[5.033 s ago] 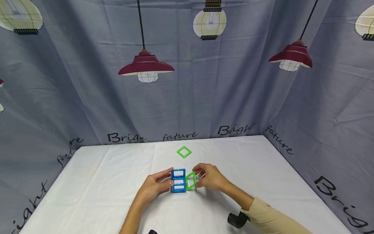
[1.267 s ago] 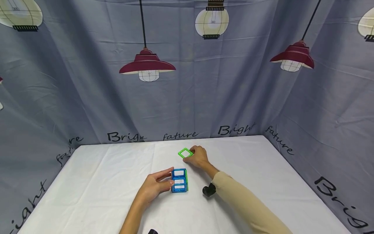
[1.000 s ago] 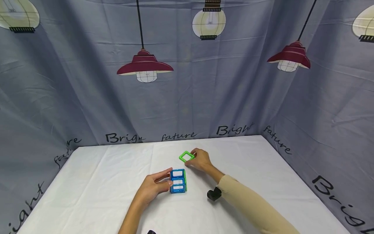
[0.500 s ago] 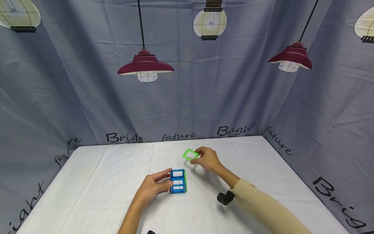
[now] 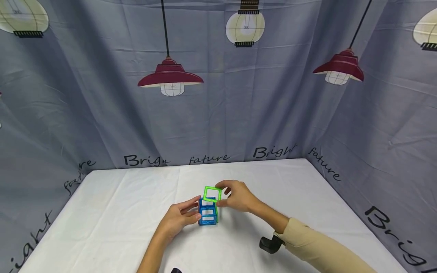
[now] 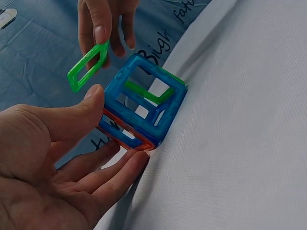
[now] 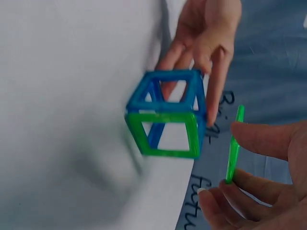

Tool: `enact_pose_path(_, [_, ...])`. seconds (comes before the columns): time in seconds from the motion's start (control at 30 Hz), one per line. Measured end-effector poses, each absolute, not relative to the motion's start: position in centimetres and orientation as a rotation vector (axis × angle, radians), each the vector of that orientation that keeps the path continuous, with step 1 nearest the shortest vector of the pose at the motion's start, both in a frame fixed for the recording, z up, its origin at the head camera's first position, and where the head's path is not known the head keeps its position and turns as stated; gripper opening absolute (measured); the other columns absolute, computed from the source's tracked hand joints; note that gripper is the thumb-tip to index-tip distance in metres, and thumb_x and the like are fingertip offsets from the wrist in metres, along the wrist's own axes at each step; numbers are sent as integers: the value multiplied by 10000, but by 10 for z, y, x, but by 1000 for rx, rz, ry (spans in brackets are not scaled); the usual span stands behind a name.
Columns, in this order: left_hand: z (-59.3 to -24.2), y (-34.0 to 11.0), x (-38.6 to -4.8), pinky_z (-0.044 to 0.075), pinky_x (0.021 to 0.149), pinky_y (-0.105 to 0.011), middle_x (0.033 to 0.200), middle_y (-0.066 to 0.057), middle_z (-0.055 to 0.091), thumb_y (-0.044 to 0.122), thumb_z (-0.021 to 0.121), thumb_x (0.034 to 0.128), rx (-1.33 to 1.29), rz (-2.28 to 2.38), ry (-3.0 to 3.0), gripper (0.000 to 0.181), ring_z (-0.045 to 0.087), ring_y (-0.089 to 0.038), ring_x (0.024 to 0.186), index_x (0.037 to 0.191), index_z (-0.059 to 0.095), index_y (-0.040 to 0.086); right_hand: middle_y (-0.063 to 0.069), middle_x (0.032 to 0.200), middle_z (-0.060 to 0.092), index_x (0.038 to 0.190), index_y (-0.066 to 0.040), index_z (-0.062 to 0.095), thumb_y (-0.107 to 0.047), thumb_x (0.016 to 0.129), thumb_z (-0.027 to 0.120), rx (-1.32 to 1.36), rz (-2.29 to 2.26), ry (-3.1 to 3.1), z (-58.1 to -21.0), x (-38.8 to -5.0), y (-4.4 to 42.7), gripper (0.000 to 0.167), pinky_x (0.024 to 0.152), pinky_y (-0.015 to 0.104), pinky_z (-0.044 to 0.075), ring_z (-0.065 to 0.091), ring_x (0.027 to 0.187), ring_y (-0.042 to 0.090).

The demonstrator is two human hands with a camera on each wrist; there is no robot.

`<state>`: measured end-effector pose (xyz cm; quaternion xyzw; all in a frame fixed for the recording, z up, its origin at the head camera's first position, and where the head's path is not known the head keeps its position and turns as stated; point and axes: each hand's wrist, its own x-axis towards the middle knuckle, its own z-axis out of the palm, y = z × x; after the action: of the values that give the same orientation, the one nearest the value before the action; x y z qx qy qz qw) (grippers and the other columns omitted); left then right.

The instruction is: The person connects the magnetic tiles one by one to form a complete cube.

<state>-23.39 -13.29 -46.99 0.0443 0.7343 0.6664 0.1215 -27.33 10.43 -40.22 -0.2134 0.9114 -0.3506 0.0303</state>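
Note:
A small cube of magnetic tiles (image 5: 208, 215) stands on the white table, built from blue frames. Its side toward my right hand is a green tile (image 7: 194, 136), and a red tile (image 6: 124, 125) forms the side by my left fingers. My left hand (image 5: 175, 223) holds the cube from the left, thumb at a corner and fingers along the red side. Between thumb and fingers, my right hand (image 5: 240, 197) pinches a loose green square tile (image 7: 233, 153). In the head view that tile overlaps the cube's far top edge; both wrist views show it apart from the cube.
White cloth covers the table (image 5: 136, 212). Behind it hangs a grey-blue curtain (image 5: 211, 121) printed with lamps and lettering. A black wrist device (image 5: 271, 244) sits below the right sleeve (image 5: 317, 242).
My right hand set one green tile against the cube's right side, then picked up the second from farther back and brought it near the cube's top. My left hand stays put.

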Motion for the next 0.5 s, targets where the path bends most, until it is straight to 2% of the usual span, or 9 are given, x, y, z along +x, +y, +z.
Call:
enact_pose_path(0.23, [-472, -134, -236, 581, 950, -339, 1482, -219, 536, 97, 810, 860, 132, 1980, 2094, 657, 596, -337, 1295, 1466, 559, 145, 82, 1189, 715, 1251, -51, 682, -102, 799, 837, -802, -995, 2788, -409, -265, 95, 480, 732, 325, 527, 624, 1004, 278])
enact_pose_path(0.5, [-473, -136, -236, 580, 938, -320, 1481, -201, 544, 109, 826, 844, 123, 1998, 2079, 686, 639, -270, 1234, 1470, 545, 103, 95, 1198, 713, 1267, -39, 671, -121, 812, 826, -813, -996, 2777, -414, -262, 88, 487, 722, 292, 526, 623, 996, 275])
